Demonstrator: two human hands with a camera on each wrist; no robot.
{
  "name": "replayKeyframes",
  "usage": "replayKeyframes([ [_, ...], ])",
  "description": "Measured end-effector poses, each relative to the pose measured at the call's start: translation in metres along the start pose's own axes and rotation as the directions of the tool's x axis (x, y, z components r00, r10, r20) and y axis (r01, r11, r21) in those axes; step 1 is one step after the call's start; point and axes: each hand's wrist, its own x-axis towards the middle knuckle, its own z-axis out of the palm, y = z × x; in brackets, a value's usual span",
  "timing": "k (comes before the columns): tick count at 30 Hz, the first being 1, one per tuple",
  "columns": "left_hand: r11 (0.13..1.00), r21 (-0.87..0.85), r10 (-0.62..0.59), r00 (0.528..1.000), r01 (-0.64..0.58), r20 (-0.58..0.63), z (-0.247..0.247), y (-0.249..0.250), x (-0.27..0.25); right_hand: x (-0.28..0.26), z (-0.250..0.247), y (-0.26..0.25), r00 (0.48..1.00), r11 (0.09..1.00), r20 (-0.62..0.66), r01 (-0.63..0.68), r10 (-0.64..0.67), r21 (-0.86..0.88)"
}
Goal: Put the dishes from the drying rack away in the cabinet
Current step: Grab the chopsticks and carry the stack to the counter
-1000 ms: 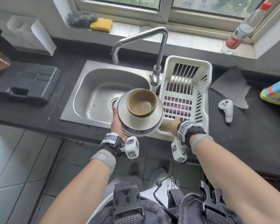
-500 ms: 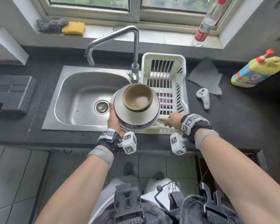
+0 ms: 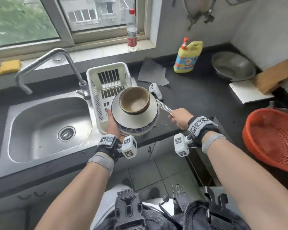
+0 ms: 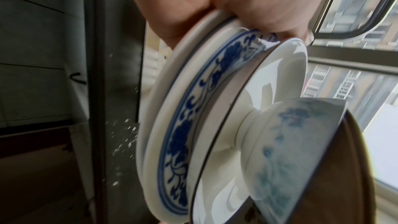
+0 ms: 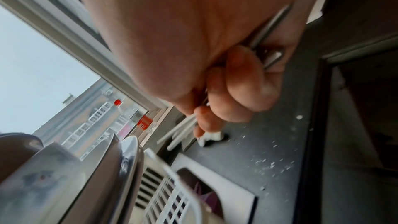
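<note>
My left hand [image 3: 112, 123] grips a stack of white plates with a blue floral rim [image 3: 136, 118] from below and the left. Two nested bowls [image 3: 134, 100] sit on top, the upper one brown inside. In the left wrist view my fingers [image 4: 254, 2] curl over the plate rims [image 4: 183, 125]. My right hand [image 3: 179, 117] holds a bundle of metal chopsticks [image 3: 163, 106], their tips pointing toward the stack; its fingers [image 5: 243, 81] wrap around the chopsticks [image 5: 269, 28]. The white drying rack [image 3: 96, 90] stands behind the stack beside the sink, with no dishes showing in it.
A steel sink [image 3: 45, 128] and faucet [image 3: 45, 58] lie left. On the black counter [image 3: 198, 97] are a white controller [image 3: 155, 90], grey cloth [image 3: 151, 73], yellow detergent bottle [image 3: 188, 55], steel bowl [image 3: 233, 65], and orange basket [image 3: 273, 136]. A cabinet door [image 3: 201, 161] stands open below the counter, under my right hand.
Both hands have lifted away from the rack and swung right. The right hand now carries chopsticks clear of the rack. The view has turned right, revealing the basket and steel bowl.
</note>
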Motion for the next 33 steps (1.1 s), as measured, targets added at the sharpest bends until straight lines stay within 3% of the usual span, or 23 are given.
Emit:
replayKeyframes([
  [2, 0.997, 0.066, -0.037, 0.996, 0.032, 0.076, 0.023, -0.016, -0.007, -0.017, -0.021, 0.023, 0.990, 0.994, -0.125, -0.046, 0.059, 0.103],
  [6, 0.980, 0.187, -0.113, 0.964, 0.068, 0.241, 0.074, -0.053, -0.032, -0.048, -0.053, 0.073, 0.939, 0.988, -0.341, 0.002, 0.051, 0.155],
  [10, 0.937, 0.327, -0.232, 0.915, 0.121, 0.329, 0.106, -0.104, -0.045, -0.091, -0.074, 0.132, 0.843, 0.951, -0.510, -0.004, 0.169, 0.308],
  [13, 0.872, 0.441, -0.378, 0.864, 0.211, 0.333, 0.126, -0.151, -0.058, -0.128, -0.084, 0.182, 0.774, 0.941, -0.588, -0.029, 0.235, 0.338],
  [18, 0.782, 0.577, -0.520, 0.758, 0.237, 0.394, 0.156, -0.229, -0.117, -0.207, -0.099, 0.258, 0.630, 0.931, -0.718, -0.022, 0.296, 0.365],
  [22, 0.717, 0.666, -0.580, 0.706, 0.205, 0.407, 0.176, -0.306, -0.164, -0.260, -0.113, 0.336, 0.568, 0.907, -0.744, -0.011, 0.353, 0.422],
  [29, 0.539, 0.828, -0.644, 0.708, 0.153, 0.289, 0.193, -0.454, -0.266, -0.363, -0.146, 0.492, 0.486, 0.846, -0.726, -0.055, 0.487, 0.531],
  [33, 0.477, 0.867, -0.726, 0.623, 0.147, 0.293, 0.196, -0.517, -0.343, -0.412, -0.162, 0.572, 0.462, 0.826, -0.707, -0.112, 0.535, 0.552],
])
